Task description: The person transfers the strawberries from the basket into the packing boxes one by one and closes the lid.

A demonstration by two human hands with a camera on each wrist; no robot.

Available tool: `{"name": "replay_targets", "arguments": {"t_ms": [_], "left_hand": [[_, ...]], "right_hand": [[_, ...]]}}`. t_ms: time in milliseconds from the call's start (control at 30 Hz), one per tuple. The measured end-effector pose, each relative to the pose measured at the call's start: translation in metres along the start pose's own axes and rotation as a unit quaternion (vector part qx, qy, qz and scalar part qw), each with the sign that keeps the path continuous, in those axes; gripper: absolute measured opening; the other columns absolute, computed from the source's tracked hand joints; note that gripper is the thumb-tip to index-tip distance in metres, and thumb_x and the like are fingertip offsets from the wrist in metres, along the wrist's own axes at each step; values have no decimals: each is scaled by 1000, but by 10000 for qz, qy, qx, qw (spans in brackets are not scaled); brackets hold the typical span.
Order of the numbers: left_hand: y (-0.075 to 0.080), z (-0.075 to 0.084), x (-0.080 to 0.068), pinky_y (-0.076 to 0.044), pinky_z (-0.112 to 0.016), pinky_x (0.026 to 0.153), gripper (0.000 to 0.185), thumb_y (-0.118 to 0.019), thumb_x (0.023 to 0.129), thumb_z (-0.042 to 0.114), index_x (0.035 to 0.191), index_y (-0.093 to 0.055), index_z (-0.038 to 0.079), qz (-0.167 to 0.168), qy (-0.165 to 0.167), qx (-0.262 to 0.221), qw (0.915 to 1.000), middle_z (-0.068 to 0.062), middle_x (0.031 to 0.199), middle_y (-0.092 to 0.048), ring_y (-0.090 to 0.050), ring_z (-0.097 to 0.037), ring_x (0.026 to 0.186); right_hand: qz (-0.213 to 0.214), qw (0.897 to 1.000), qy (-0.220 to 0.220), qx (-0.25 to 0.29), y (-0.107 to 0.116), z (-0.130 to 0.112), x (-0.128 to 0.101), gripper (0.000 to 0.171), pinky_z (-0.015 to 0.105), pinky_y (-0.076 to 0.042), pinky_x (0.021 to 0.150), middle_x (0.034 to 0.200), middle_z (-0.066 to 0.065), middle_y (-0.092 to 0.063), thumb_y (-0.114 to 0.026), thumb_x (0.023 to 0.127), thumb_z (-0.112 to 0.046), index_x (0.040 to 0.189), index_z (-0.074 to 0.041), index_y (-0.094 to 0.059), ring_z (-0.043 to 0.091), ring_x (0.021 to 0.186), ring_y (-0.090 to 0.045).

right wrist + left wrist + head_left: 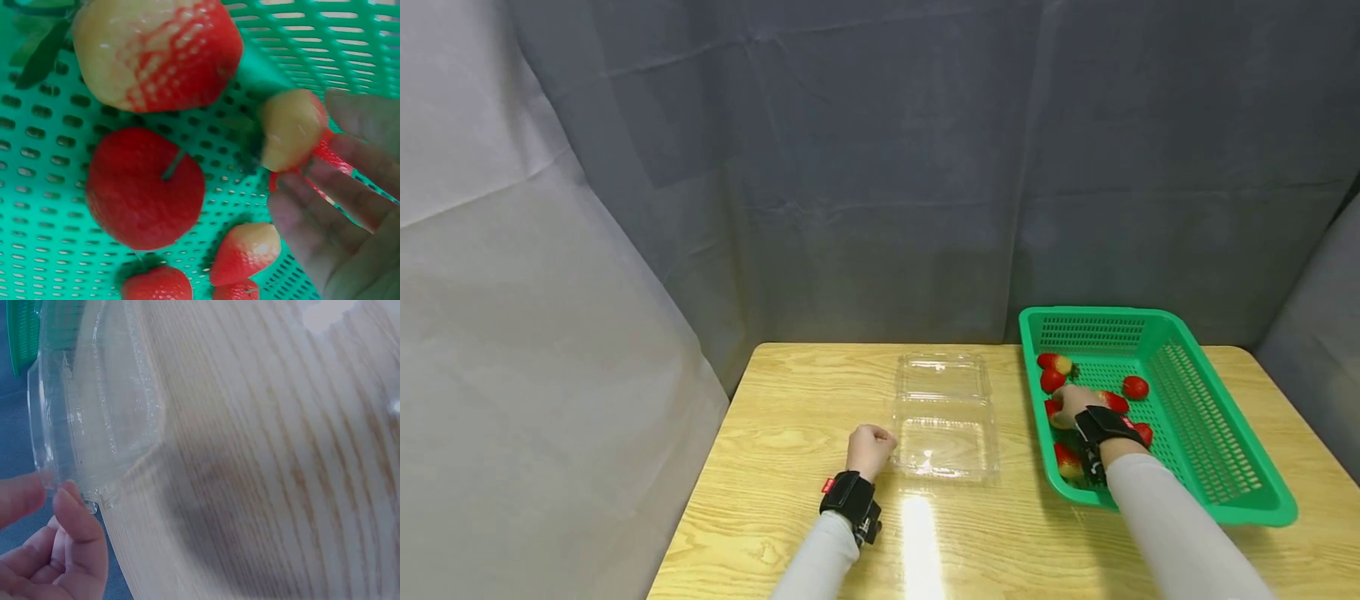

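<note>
The right hand (1070, 406) is down inside the green basket (1225, 450), which sits at the table's (775, 467) right edge. Its grip is closed on a pale-tipped strawberry (292, 130), pinched between fingers (369, 125) and thumb against the basket's left wall. Other strawberries lie loose on the mesh floor: a big half-white one (156, 53), a round red one (145, 187) just beside it, smaller ones nearer the palm. The left hand (870, 450) rests near the middle of the table, fingers curled, its fingertips (78, 512) on the near left corner of the open clear clamshell box (943, 417).
</note>
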State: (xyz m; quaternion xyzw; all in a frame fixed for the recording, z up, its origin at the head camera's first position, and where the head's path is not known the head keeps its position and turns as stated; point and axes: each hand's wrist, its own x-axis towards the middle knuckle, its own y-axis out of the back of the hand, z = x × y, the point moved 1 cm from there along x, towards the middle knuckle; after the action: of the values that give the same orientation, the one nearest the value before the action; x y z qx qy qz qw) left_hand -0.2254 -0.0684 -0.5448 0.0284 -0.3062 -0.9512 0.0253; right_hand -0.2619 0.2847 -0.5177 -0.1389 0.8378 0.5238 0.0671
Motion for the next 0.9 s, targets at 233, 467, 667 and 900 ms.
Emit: {"name": "replay_targets", "arguments": {"t_ms": [233, 467, 667, 900], "left_hand": [[-1, 0, -1, -40, -25, 50, 11, -67, 78, 5, 69, -67, 0, -11, -33, 83, 10000, -8, 71, -65, -51, -12, 57], [-2, -2, 0, -39, -24, 49, 10, -67, 78, 5, 70, -68, -1, 26, -79, 44, 10000, -7, 69, -65, -50, -12, 55], [-2, -4, 2, -40, -24, 49, 9, -67, 77, 5, 70, -67, 0, 41, -90, 6, 10000, -5, 67, -63, -50, -11, 55], [-1, -7, 3, -40, -25, 50, 10, -67, 78, 6, 70, -66, -1, -110, -28, -138, 9998, -4, 65, -60, -49, -11, 55]], "right_hand": [[236, 9997, -108, 30, -12, 11, 8, 43, 48, -46, 75, 106, 30, -56, -65, 74, -2, 113, 13, -53, 40, 90, -54], [195, 9993, -176, 281, -15, 15, 11, 45, 51, -45, 79, 110, 32, -53, -64, 75, 0, 115, 14, -50, 44, 97, -51], [274, 9990, 208, 298, -8, 17, 5, 45, 50, -45, 77, 111, 36, -51, -66, 76, -3, 114, 17, -51, 49, 98, -50], [84, 9953, 468, 843, 28, 12, -13, 48, 31, -35, 52, 96, 33, -56, -59, 83, -7, 121, 19, -45, 20, 56, -44]]}}
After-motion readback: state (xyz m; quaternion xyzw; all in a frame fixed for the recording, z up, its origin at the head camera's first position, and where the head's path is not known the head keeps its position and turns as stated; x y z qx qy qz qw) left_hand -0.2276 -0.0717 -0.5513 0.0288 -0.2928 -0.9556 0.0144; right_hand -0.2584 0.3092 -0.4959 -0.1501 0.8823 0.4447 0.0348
